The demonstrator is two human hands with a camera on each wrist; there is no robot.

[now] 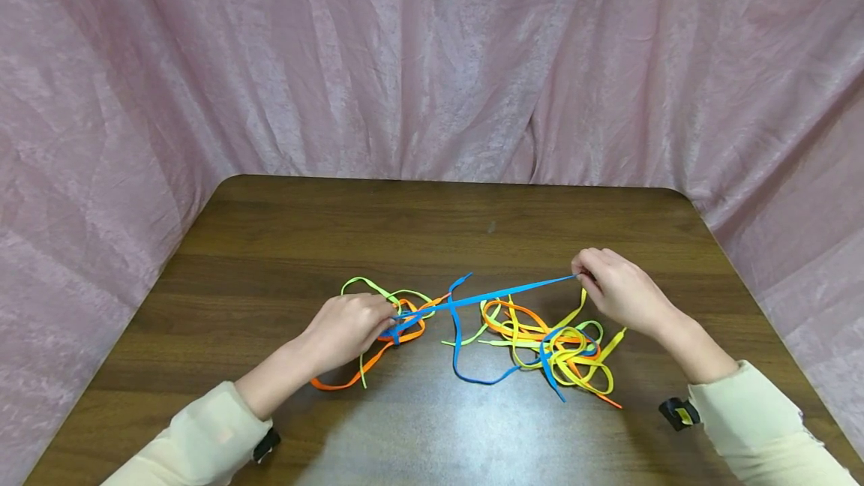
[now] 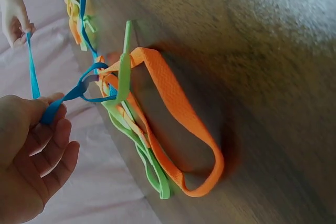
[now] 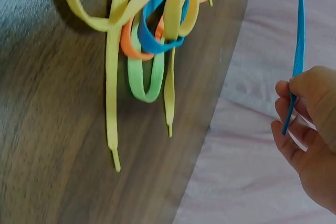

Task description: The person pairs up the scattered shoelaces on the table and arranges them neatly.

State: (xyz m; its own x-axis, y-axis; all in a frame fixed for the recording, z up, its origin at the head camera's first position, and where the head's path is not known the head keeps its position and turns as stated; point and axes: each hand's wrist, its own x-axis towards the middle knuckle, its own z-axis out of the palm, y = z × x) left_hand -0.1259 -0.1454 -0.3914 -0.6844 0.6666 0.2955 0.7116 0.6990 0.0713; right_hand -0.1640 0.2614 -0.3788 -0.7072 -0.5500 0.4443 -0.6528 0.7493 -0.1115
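A blue shoelace (image 1: 499,294) runs nearly straight between my two hands. My right hand (image 1: 624,289) pinches it close to its tip; in the right wrist view the blue lace's end (image 3: 288,116) pokes out past the thumb and fingers. My left hand (image 1: 351,328) pinches the blue lace (image 2: 51,112) between thumb and forefinger, above a small tangle. In that tangle an orange shoelace (image 2: 181,109) and a green shoelace (image 2: 124,77) loop together with blue. Beyond it, in the left wrist view, the right hand (image 2: 14,19) appears at the lace's other end.
Right of centre lies a larger tangle of yellow shoelace (image 1: 597,377), with orange, green and blue laces through it. A loose blue loop (image 1: 466,375) joins it along the table (image 1: 432,223). Pink curtains (image 1: 432,58) hang behind the table.
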